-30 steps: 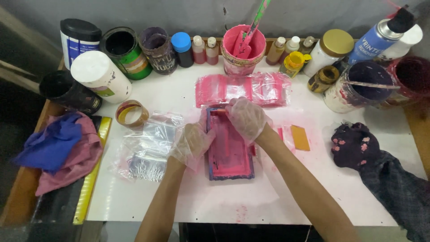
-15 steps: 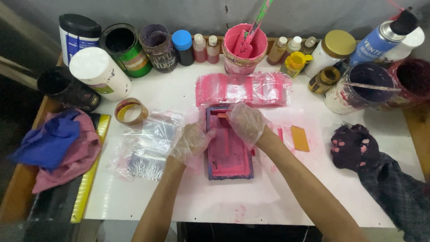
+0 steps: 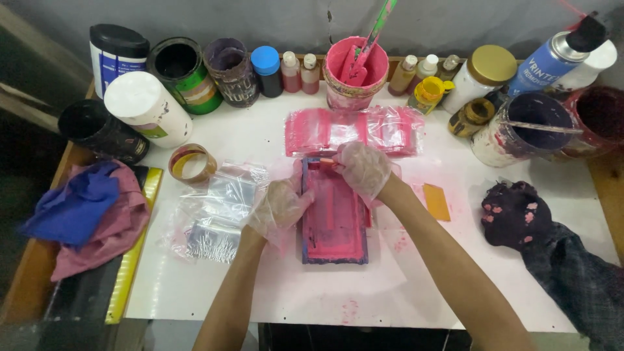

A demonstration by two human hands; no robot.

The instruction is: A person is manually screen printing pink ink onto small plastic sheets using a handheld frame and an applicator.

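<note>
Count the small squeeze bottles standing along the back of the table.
6: two red ones left of the pink bucket, three pale ones right of it, a yellow one in front. Others may be hidden.

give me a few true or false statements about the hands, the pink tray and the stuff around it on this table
1. Both hands wear thin clear gloves. True: left hand, right hand.
2. The pink tray lies between the hands. True.
3. The right hand grips the spray can. False: the can stands at the back right, untouched.
4. The pink bucket is empty. False: a stirring stick stands in it.
5. The blue cloth lies at the table's left edge. True.
6. The tape roll sits right of the tray. False: it sits to the left.
</note>
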